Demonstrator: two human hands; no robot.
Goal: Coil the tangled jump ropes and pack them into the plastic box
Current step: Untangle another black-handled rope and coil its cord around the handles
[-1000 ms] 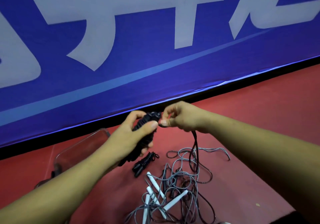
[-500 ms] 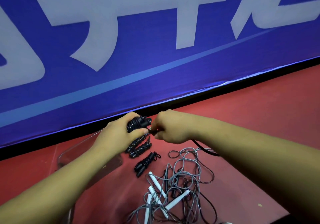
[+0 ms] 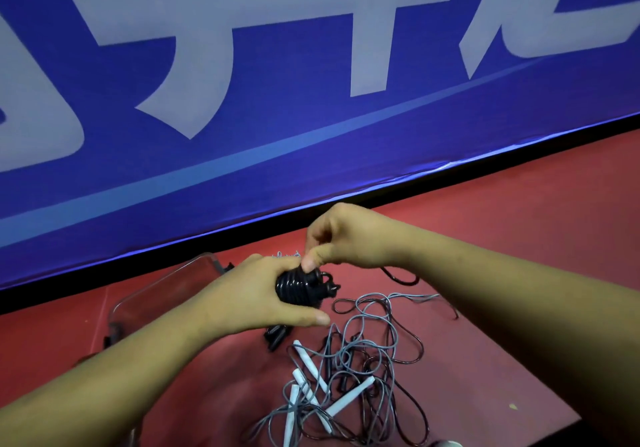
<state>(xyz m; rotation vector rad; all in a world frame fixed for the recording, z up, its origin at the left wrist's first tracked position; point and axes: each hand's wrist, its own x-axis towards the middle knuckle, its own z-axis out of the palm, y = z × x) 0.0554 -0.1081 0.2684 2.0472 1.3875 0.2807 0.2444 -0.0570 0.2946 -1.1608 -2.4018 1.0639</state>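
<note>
The left hand (image 3: 256, 297) is clamped around the black rope bundle (image 3: 296, 289), while the right hand (image 3: 349, 238) now sits directly above it, thumb and forefinger pinching the cord at the bundle's top. A second ago that cord hung down in a long line to the floor (image 3: 519, 238); now only a short loose tail (image 3: 398, 277) curls out beside the right wrist, so this rope looks nearly wound and probably needs just its end tucked in. Both hands have also dropped closer to the clear plastic box (image 3: 162, 290), which lies just left of the bundle. A small black piece (image 3: 275, 337) lies under the left hand, and the grey ropes (image 3: 363, 349) with white handles (image 3: 349, 399) remain tangled.
</note>
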